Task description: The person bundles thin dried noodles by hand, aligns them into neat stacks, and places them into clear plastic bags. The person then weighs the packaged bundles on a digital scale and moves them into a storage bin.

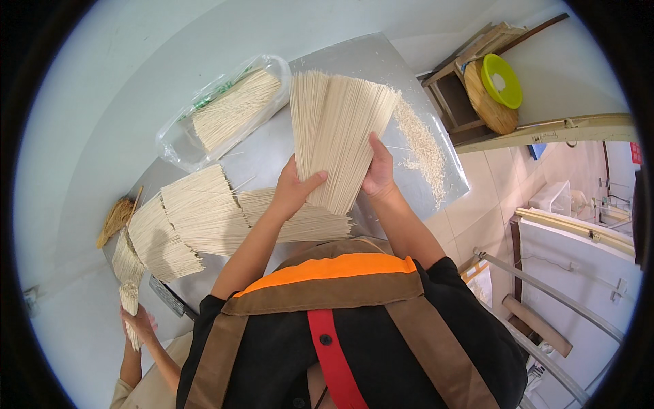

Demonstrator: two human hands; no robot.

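Note:
My left hand point(296, 191) and my right hand point(379, 166) hold a fanned bundle of thin pale dried noodles point(337, 138) between them, over a metal table point(352, 56). The left thumb lies across the lower part of the bundle; the right hand grips its right edge. Below and to the left, overlapping layers of the same strands point(199, 209) lie on the table. An unsealed clear plastic bag point(225, 110) with more strands inside is at the upper left. Short broken pieces point(424, 148) are heaped along the table's right side.
A co-worker's hands point(135, 322) hold a small bundle at the lower left. Near them are a dark flat blade-like tool point(168, 296) and a straw brush point(116, 220). A wooden chair point(449, 76), a round wooden board point(477, 102) and a green basin point(513, 89) stand beyond the table's right end.

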